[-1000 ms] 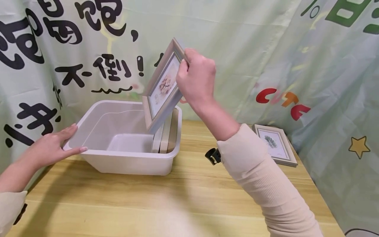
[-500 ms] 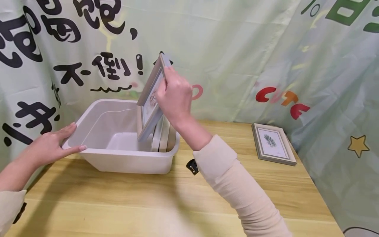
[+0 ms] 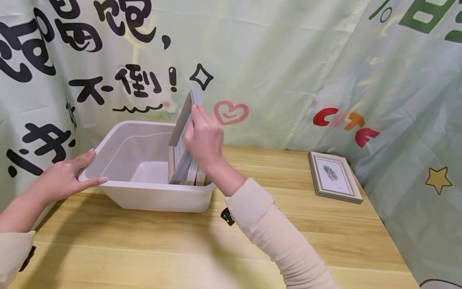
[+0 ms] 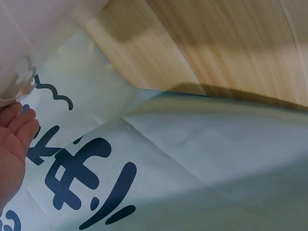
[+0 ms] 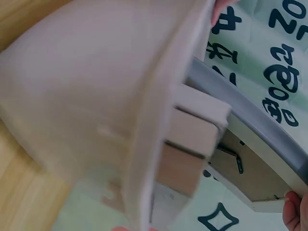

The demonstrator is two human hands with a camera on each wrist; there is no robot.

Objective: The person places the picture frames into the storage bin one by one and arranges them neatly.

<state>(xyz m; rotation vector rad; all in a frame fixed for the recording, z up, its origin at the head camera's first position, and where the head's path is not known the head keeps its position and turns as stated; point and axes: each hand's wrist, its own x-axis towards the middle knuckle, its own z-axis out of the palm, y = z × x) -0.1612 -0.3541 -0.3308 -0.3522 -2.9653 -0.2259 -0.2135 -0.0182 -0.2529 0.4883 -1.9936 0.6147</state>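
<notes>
In the head view my right hand [image 3: 205, 139] pinches the upper edge of a picture frame [image 3: 182, 124], which stands tilted with its lower part inside a pale plastic tub [image 3: 155, 198]. The right wrist view shows that frame's brown back [image 5: 255, 180] and fingertips at its edge. Several other frames [image 5: 190, 132] stand on edge in the tub, against its right side. My left hand [image 3: 63, 182] holds the tub's left front corner, thumb over the rim and fingers along the outside. The left wrist view shows these fingers [image 4: 21, 127] below the rim.
Flat on the wooden table [image 3: 151, 249], at the right, lies another picture frame [image 3: 333, 174] with a green leaf print. A printed fabric curtain [image 3: 274, 72] surrounds the table at the back and sides.
My right hand has moved left and down, lowering the held picture frame into the tub beside the others. The left hand stays at the tub's corner.
</notes>
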